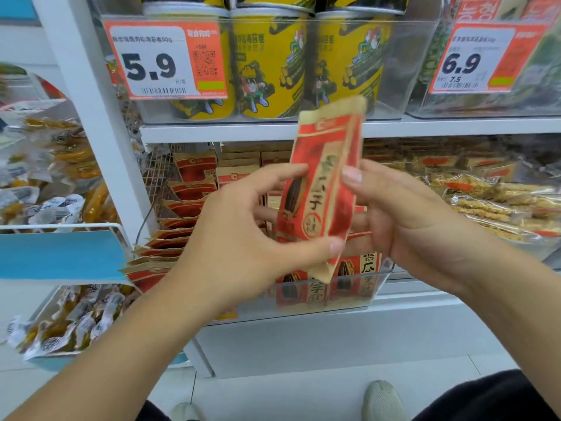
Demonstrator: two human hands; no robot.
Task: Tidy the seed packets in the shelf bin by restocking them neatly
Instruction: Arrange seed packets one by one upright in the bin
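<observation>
A red and tan seed packet [324, 183] with a sunflower seed picture stands upright in front of the shelf, held between both hands. My left hand [243, 238] pinches its left edge and lower corner with thumb and fingers. My right hand [403, 214] grips its right side, thumb on the front and fingers behind. Behind and below it, the clear shelf bin [379, 281] holds several more of the same seed packets [188, 192], some standing in rows, some leaning forward at the left.
Yellow snack cans [267, 62] fill a clear bin on the shelf above, behind a 5.9 price tag [165, 57]. Clear bags of snack sticks [485, 192] lie to the right. A side rack at left holds small wrapped snacks [60, 165]. My shoes show on the floor.
</observation>
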